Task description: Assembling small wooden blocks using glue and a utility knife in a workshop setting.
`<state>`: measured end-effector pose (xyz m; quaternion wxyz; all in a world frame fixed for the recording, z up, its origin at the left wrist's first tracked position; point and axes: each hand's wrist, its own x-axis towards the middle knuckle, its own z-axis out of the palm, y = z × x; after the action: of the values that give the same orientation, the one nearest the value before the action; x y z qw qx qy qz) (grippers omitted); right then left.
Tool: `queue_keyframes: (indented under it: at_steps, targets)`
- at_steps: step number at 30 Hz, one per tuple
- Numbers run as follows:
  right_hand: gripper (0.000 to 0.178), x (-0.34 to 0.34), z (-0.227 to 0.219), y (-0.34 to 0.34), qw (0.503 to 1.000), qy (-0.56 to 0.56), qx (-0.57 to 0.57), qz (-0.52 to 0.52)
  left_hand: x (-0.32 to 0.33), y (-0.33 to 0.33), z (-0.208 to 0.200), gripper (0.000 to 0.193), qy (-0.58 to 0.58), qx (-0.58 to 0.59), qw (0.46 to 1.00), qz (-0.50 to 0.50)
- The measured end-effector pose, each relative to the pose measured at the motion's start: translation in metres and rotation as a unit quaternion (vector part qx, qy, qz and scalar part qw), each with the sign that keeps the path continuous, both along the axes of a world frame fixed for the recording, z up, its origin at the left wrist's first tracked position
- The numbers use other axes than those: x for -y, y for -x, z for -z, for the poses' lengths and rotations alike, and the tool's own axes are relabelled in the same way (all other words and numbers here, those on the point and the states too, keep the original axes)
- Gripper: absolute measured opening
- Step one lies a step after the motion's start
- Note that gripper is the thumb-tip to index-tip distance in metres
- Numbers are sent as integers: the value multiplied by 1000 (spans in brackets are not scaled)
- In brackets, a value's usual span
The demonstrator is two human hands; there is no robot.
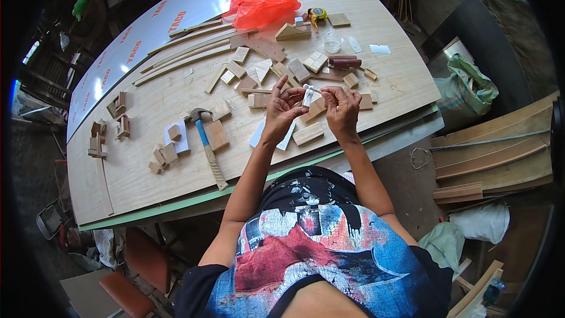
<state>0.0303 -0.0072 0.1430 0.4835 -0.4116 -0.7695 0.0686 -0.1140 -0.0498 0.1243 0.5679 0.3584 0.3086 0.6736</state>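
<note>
Above the near middle of the table, my left hand is closed on a small clear-white bottle between thumb and fingers. My right hand pinches a thin pale piece at the bottle's top; its exact kind is too small to tell. Below and around both hands lie wooden blocks and white paper. Left of my left forearm rests a claw hammer with a blue and tan handle, its head beside a wooden block.
Small wooden assemblies stand on the left of the tabletop. Toward the back are long wood strips, a red plastic bag, a yellow tape measure and a clear round container. Curved wood panels lean at right.
</note>
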Motion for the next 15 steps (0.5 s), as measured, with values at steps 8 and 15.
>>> queue_keyframes:
  at_steps: [8,15]
  targets:
    - [8,-2,6,0,1000,-13,18,-5,0,0,3,90,5,5,1000,2]
    - [5,4,5,-2,998,7,35,-47,0,0,2,88,2,7,1000,-11]
